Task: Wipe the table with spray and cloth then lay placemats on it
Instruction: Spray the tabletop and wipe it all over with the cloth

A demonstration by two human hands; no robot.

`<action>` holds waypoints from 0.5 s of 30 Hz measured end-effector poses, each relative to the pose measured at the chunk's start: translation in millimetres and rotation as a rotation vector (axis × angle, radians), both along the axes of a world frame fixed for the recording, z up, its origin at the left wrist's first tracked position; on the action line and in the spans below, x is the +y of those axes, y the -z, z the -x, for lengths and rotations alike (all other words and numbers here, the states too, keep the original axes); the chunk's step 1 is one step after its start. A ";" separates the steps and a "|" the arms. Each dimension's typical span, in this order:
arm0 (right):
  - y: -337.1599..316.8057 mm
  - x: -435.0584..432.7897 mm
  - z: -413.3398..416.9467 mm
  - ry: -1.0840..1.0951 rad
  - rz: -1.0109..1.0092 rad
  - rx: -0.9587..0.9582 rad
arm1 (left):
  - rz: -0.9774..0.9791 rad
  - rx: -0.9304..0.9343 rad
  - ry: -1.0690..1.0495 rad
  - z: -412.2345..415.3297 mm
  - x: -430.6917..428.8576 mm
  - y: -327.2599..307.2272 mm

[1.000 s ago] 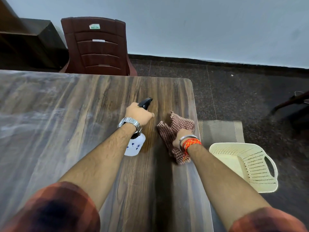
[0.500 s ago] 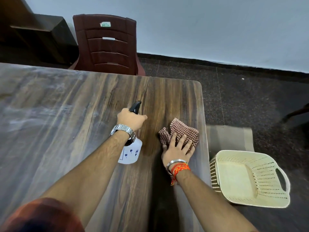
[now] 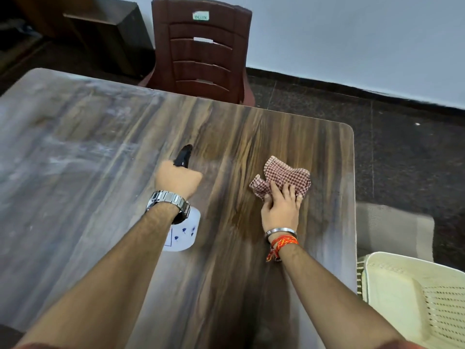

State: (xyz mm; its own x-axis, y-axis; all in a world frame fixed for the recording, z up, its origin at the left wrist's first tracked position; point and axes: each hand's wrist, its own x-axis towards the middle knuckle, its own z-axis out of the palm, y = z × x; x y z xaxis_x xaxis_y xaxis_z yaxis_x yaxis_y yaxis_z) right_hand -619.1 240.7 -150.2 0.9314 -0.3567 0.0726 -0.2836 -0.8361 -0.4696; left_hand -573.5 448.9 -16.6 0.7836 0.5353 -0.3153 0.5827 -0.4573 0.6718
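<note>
The crumpled red-and-white checked cloth (image 3: 284,176) lay near the right edge of the brown wood-grain table (image 3: 100,147), pressed down by the straight fingers of the right hand (image 3: 280,209). The left hand (image 3: 177,178) was clenched round the neck of the white plastic spray bottle (image 3: 185,235), black-nozzled, mid-table; its small blue markings were illegible. The maroon plastic chair (image 3: 201,51) bore a green-and-white sticker (image 3: 200,16), too blurred to read.

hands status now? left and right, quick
Left hand: closed, gripping the spray bottle.
Right hand: open, pressing the cloth onto the table.
</note>
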 end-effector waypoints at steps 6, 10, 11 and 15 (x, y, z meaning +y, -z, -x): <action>6.2 32.5 -39.7 0.048 0.166 0.139 | 0.040 0.063 0.046 -6.2 37.7 17.7; 4.1 65.9 -85.2 0.038 0.176 0.178 | 0.057 0.061 0.043 -18.3 56.6 30.6; 3.3 78.2 -99.2 0.030 0.166 0.180 | 0.049 0.060 0.030 -23.0 61.7 34.3; 0.8 137.2 -146.0 -0.245 0.195 0.160 | -0.001 0.057 -0.017 -42.6 80.2 47.3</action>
State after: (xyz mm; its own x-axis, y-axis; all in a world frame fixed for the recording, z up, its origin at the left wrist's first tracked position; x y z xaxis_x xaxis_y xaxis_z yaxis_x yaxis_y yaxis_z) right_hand -473.1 378.0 -151.0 0.9927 -0.1153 -0.0368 -0.1209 -0.9580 -0.2599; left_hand -530.9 529.1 -63.9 0.7554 0.5487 -0.3582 0.6274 -0.4481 0.6368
